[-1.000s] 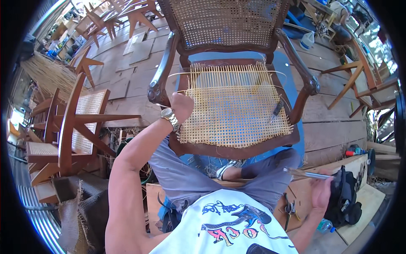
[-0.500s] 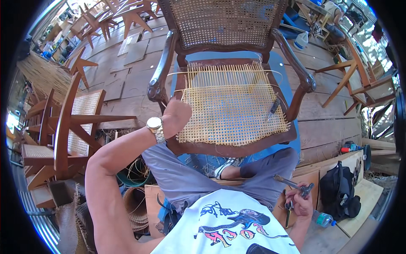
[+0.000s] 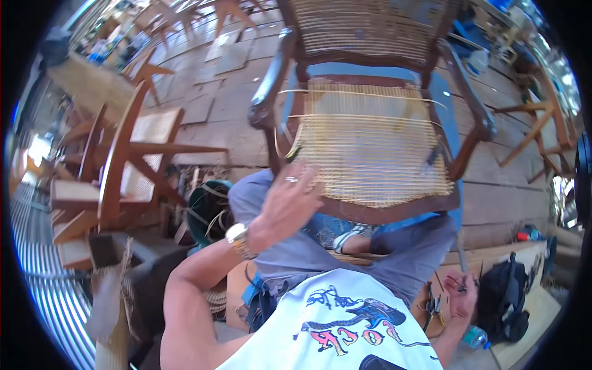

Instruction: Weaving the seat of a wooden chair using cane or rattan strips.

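A dark wooden armchair has a seat of woven cane [image 3: 376, 148], with loose strands standing out past its sides. My left hand [image 3: 293, 197] is at the seat's front left corner, back upward and fingers stretched out and slightly apart. A strand of cane [image 3: 279, 140] bends in a loop just beyond its fingertips, beside a small dark piece that is too blurred to name. Low at the right, my right hand [image 3: 462, 295] is palm up, its fingers curled around a hammer [image 3: 461, 254] whose shape is smeared. A dark-handled tool [image 3: 431, 158] lies on the seat's right side.
Pliers [image 3: 433, 306] lie on a board left of my right hand. A black bag [image 3: 504, 296] and a plastic bottle [image 3: 475, 337] are on its right. Wooden chair frames [image 3: 117, 160] crowd the left, above a dark green bucket [image 3: 200, 216]. Another chair [image 3: 542, 126] stands far right.
The view has shifted, so the chair appears farther right. My left hand has gone from closed to stretched fingers. The hammer in my right hand has swung from pointing left to more upright.
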Available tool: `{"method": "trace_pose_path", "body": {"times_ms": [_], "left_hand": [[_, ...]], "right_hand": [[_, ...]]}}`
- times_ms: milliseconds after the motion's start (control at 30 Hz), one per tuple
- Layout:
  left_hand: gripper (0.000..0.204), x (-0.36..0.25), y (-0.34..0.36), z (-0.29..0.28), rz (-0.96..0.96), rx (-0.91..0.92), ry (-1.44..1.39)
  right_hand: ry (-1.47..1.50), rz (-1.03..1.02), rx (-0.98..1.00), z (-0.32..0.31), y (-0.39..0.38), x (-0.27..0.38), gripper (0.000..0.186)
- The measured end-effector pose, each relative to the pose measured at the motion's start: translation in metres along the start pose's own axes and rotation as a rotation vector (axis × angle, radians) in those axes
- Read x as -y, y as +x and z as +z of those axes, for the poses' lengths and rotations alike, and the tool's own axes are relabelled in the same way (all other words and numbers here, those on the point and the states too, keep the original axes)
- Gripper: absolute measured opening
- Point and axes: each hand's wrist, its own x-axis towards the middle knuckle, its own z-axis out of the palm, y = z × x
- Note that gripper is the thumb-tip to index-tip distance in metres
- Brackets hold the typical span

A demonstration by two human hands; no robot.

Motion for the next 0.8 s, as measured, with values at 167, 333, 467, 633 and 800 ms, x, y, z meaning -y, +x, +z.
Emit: {"method": "trace_pose_path", "body": {"times_ms": [167, 333, 467, 633, 800], "left_hand": [[0.03, 0.036, 0.02, 0.084, -0.129, 0.218, 0.436], [0.018, 0.071, 0.047, 0.137, -0.248, 0.335, 0.64], [0.021, 0.071, 0.06, 0.137, -0.268, 0.459, 0.558], [0.012, 0.057, 0.064, 0.102, -0.33, 0.411, 0.594], [0.024, 0.034, 0.016, 0.039, -0.371, 0.088, -0.072]], "right_hand": [[-0.143, -0.373, -0.037, -0.008, 0.068, 0.03, 0.025], [-0.291, -0.67, -0.281, 0.054, 0.177, 0.079, 0.035], [-0.276, -0.816, -0.269, 0.132, 0.238, 0.105, 0.044], [-0.375, -0.794, -0.324, 0.21, 0.249, 0.11, 0.054], [-0.444, -0.794, -0.5, 0.238, 0.264, 0.114, 0.058]]}}
